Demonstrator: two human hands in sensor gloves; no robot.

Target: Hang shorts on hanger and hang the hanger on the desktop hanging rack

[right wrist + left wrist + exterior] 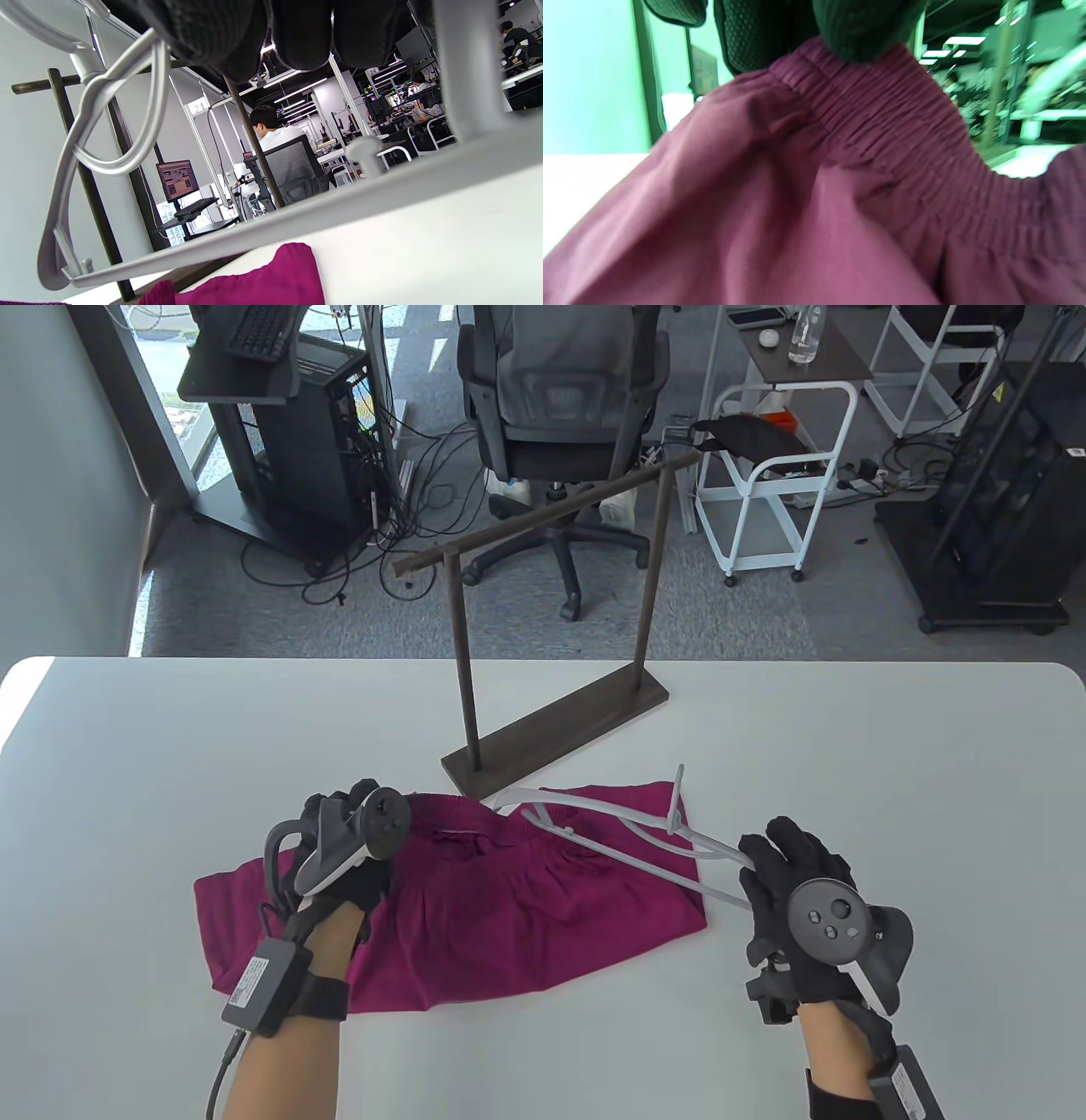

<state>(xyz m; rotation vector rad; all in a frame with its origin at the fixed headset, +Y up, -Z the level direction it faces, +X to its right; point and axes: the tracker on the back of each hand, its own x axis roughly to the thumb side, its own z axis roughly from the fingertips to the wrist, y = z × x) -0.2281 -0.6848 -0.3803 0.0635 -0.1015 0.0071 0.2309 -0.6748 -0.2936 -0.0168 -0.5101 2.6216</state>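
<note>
Magenta shorts point(509, 916) lie flat on the white table point(891, 780), waistband toward the rack. My left hand point(344, 814) pinches the left end of the elastic waistband; in the left wrist view the fingertips point(861, 34) hold the gathered band point(882, 127) lifted. My right hand point(780, 857) grips the right end of a grey plastic hanger point(674, 821), which reaches leftward over the shorts' waist with its hook pointing away from me. In the right wrist view the hanger's bar point(297, 214) runs under my fingers point(301, 38). The dark wooden rack point(551, 511) stands just behind the shorts, nothing hanging on it.
The rack's base point(556, 738) sits close to the shorts' far edge. Bare table lies to the left and right of the shorts. Beyond the far table edge stand an office chair point(556, 407) and a white cart point(764, 475).
</note>
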